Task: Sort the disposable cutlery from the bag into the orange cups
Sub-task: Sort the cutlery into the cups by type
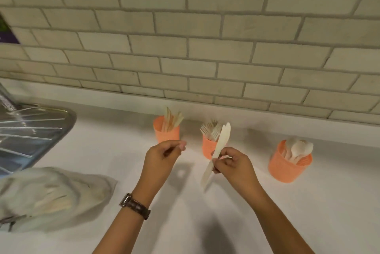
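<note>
1. We are viewing the right hand [232,166], whose grip is pinching what look like two pale knives [221,142] near mid-length, fingers curled round them above the counter [308,212].
2. We are reading the knives' long axis as steeply tilted: the blades are pointing up and away towards the wall, the handles down and towards us.
3. We are noting that the knives are overlapping the middle cup [207,151], which holds forks, while the left cup [167,135], which already holds knives, is standing well to the left of the grip.
4. We are seeing the left hand [162,157] hovering just in front of that left cup, fingers curled, with nothing visible in them; it is the nearer hand.
5. We are judging that the coming move turns on carrying the knives leftward.
6. The right cup [287,168] is holding spoons; the bag [61,192] is lying at the left.
</note>
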### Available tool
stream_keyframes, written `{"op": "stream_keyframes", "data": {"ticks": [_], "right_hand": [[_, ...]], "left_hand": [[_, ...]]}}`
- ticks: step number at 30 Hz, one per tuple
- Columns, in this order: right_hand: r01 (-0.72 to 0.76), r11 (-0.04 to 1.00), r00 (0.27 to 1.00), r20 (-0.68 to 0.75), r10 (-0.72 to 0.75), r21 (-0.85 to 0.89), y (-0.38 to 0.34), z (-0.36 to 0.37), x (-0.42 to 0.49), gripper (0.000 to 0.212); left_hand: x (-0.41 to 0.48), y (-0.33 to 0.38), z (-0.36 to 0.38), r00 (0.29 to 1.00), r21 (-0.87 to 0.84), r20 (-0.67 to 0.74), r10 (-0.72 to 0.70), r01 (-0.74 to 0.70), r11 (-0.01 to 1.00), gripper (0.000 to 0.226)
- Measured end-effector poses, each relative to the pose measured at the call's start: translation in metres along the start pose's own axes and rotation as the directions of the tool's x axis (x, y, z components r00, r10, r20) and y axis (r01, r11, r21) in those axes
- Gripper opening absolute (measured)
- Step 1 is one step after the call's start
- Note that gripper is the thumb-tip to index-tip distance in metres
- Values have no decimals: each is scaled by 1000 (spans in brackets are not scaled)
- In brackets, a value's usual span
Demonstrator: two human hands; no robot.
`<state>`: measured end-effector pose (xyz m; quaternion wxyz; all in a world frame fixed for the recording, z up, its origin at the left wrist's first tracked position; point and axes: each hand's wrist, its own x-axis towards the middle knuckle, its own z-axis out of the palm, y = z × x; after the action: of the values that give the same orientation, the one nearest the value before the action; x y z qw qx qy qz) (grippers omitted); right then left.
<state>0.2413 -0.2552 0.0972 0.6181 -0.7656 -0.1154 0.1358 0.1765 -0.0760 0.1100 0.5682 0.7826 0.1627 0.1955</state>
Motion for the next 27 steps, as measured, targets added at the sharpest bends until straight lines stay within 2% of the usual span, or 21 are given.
{"op": "stream_keyframes", "data": {"ticks": [4,8,9,12,16,19,22,24,27], "right_hand": [[73,989,986,-137,-90,-125,-20,66,35,21],[156,965,932,-292,-214,-208,-49,120,83,29],[162,961,918,-322,-230,-223,-55,130,94,28],[108,953,908,-363,-210,-282,-57,152,125,4],[-94,927,972,-235,7,-364,-42,163,131,10],[-154,946,955,-289,68,-285,-25,160,122,19],[-68,939,953,-299,-38,-338,-19,164,97,20],[27,942,967,-231,-110,-334,-15,173,69,15],[81,949,988,-101,-117,-305,-11,193,24,18]], "left_hand": [[0,-23,-52,999,-10,46,-29,30,1000,21],[10,-41,-101,995,-51,55,-78,81,995,21],[11,-44,-109,995,-59,53,-86,89,994,21],[15,-45,-130,994,-92,64,-91,97,991,19],[14,-40,-145,992,-142,87,-92,104,984,19],[10,-30,-158,994,-149,90,-62,75,986,20],[3,-24,-179,999,-67,37,3,0,998,18],[-4,-23,-203,998,41,-30,58,-57,998,12],[-18,-38,-248,982,287,-145,118,-72,955,6]]}}
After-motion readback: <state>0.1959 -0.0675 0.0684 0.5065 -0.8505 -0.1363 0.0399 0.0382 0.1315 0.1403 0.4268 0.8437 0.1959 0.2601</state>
